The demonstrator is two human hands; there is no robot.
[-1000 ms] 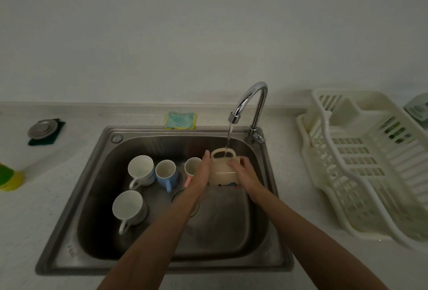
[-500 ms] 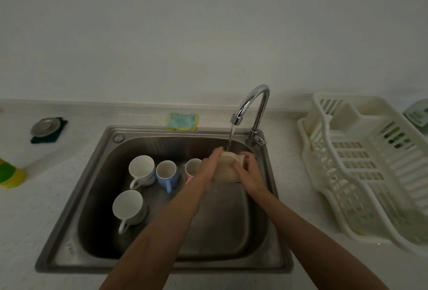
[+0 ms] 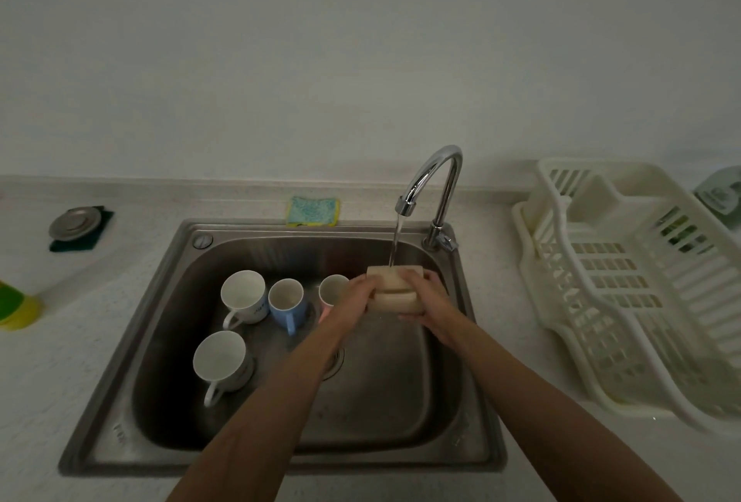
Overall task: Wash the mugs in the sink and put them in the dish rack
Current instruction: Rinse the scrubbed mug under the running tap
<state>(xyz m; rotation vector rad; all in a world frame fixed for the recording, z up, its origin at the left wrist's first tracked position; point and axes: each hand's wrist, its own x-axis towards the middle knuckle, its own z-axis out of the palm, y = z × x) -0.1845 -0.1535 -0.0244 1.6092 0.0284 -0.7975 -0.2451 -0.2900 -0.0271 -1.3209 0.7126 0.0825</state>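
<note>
A cream mug [image 3: 395, 288] lies on its side under the running water, handle facing me. My left hand [image 3: 357, 295] grips its left end and my right hand [image 3: 427, 297] its right end, over the steel sink [image 3: 168, 325]. Several more mugs stand in the sink: a white one with blue print [image 3: 243, 295], a blue one [image 3: 287, 301], a pink one [image 3: 332, 289] partly behind my left hand, and a white one [image 3: 220, 359] nearer me. The cream dish rack [image 3: 625, 285] stands on the counter to the right, with no mugs in it.
The chrome tap [image 3: 435, 185] arches over the sink's back right corner. A blue-yellow sponge [image 3: 313, 211] lies behind the sink. A metal drain plug on a dark green pad [image 3: 76, 227] and a yellow-green bottle [image 3: 16, 307] are on the left counter.
The cream mug has been turned from upright onto its side under the water. Both hands have closed around its ends.
</note>
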